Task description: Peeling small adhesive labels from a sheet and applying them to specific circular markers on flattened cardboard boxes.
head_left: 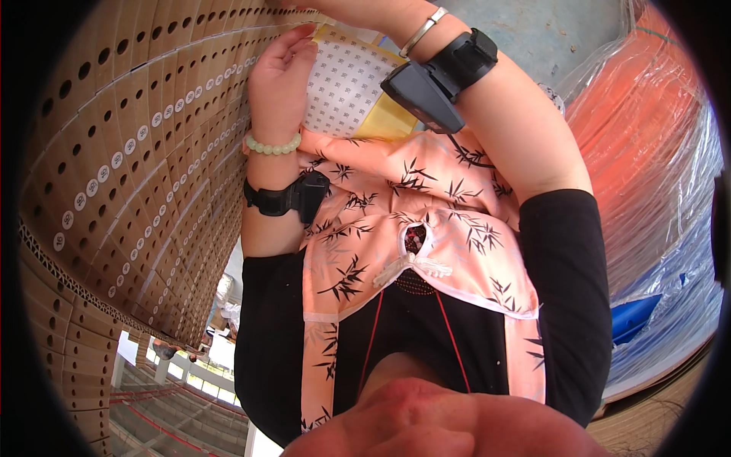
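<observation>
My left hand is closed, its curled fingers at the upper left edge of a sheet. This sheet is white with small repeated dark marks and has yellow edges; it lies across my lap, over a peach apron with a bamboo-leaf print. My right arm crosses above the sheet, and my right hand reaches left along the upper edge of the picture, by the cardboard stack. Its fingers are mostly cut off there, so their grip is hidden. Both wrists wear a black strapped device and a bracelet.
Close on my left rises a tall stack of brown cardboard with rows of round holes and round white stickers. To my right stands a bulky orange load wrapped in clear plastic film, with a blue piece low on it. Grey floor shows beyond.
</observation>
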`<state>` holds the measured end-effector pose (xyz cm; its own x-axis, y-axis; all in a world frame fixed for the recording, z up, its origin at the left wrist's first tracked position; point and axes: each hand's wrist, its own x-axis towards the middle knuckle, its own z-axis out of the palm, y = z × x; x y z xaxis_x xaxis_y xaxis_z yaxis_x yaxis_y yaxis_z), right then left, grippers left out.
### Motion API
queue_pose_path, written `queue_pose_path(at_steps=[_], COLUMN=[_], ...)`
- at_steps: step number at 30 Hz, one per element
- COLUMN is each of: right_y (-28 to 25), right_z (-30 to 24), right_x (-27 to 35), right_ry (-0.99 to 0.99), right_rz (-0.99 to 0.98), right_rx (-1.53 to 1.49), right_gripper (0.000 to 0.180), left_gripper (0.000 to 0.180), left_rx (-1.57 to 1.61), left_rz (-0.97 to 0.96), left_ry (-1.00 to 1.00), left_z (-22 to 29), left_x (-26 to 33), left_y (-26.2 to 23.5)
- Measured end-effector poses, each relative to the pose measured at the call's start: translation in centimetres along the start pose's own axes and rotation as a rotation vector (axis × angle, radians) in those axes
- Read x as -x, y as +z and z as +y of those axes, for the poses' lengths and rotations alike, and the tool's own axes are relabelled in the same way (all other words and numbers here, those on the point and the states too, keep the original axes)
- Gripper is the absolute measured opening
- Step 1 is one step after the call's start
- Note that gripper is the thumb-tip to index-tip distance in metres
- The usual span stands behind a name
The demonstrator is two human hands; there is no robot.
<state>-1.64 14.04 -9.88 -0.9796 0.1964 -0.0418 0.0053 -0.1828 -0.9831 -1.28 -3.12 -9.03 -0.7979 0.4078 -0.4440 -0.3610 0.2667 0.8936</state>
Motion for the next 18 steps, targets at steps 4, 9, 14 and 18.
queue_pose_path(at_steps=[4,9,14,18], right_y=[0.4,1.1,1.5,1.7], right_z=[0.2,0.4,-0.5,0.4], right_x=[-0.1,0.0,0.6,0.5], right_ry=[-0.035,-0.123,-0.167,-0.25], right_rz=[0.05,0.148,0.225,0.295], right_rx=[0.051,0.152,0.22,0.324], right_gripper=[0.009,0.011,0.013,0.015], left_gripper=[0.024,0.024,0.024,0.024], left_rx=[-0.006,0.009,-0.003,0.003], left_rz=[-0.004,-0.041,-0.038,-0.055], left_ry=[0.003,-0.02,-0.019,-0.007], left_z=[0.0,0.0,-0.4,-0.4], left_x=[0.0,-0.1,-0.2,-0.2], left_y=[0.0,-0.1,-0.2,-0.1])
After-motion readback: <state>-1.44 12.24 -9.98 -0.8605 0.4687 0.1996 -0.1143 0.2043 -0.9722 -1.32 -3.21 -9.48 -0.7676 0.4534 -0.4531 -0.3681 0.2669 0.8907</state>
